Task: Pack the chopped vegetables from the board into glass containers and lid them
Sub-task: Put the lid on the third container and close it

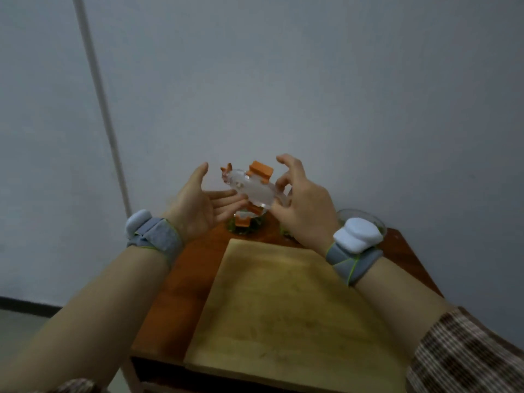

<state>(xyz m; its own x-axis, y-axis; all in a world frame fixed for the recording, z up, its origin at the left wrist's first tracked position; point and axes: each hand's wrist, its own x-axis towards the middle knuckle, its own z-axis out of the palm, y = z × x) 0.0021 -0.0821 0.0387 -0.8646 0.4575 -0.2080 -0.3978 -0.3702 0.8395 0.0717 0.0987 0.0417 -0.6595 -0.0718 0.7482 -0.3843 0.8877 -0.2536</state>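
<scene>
The right hand (303,207) curls its fingers round the edge of a clear, glossy lid (255,188) with orange clip tabs, tilted above a glass container (257,226) of leafy greens, while the left hand (198,207), fingers straight, touches it from below, beyond the pale wooden board (283,307).

The board (283,307) lay on the table (181,279), with bare tabletop along its 9 o'clock side. The left container (246,226) stood on the table just past the board's far edge at 12 o'clock, and the right container (368,218) stood at about 1 o'clock, partly behind the right wrist. The lid (252,188) hung tilted above the left container, with the left hand (198,205) at its 9 o'clock, fingertips touching it, and the right hand (300,205) at its 3 o'clock, gripping its edge.
</scene>
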